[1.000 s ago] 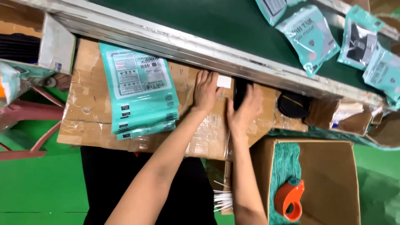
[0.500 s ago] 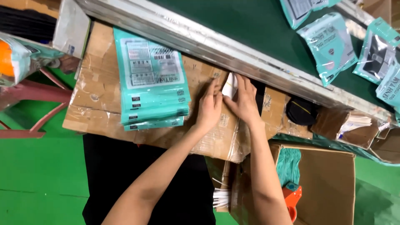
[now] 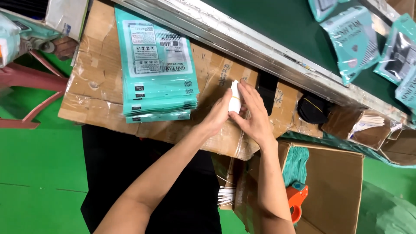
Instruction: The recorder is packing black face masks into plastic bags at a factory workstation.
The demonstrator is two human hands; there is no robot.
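Both of my hands meet over a flattened cardboard work surface (image 3: pixel 99 93) wrapped in clear tape. My left hand (image 3: pixel 219 116) and my right hand (image 3: pixel 252 116) together pinch a small white bundle (image 3: pixel 235 99), seemingly slips or cards bound with a thin band, held upright between the fingertips. A stack of teal plastic packaging bags (image 3: pixel 158 73) lies flat on the cardboard to the left of my hands. A black item (image 3: pixel 266 89) rests just beyond my right hand by the conveyor edge.
A green conveyor belt (image 3: pixel 277 19) with a metal rail runs along the top, carrying several teal packets (image 3: pixel 353 41). An open cardboard box (image 3: pixel 336 190) at lower right holds teal fabric and an orange tape dispenser (image 3: pixel 297 199). The floor is green; a red frame (image 3: pixel 26 99) stands left.
My hands went from lying flat on the cardboard to coming together and lifting the small white bundle. The view shifted down and right.
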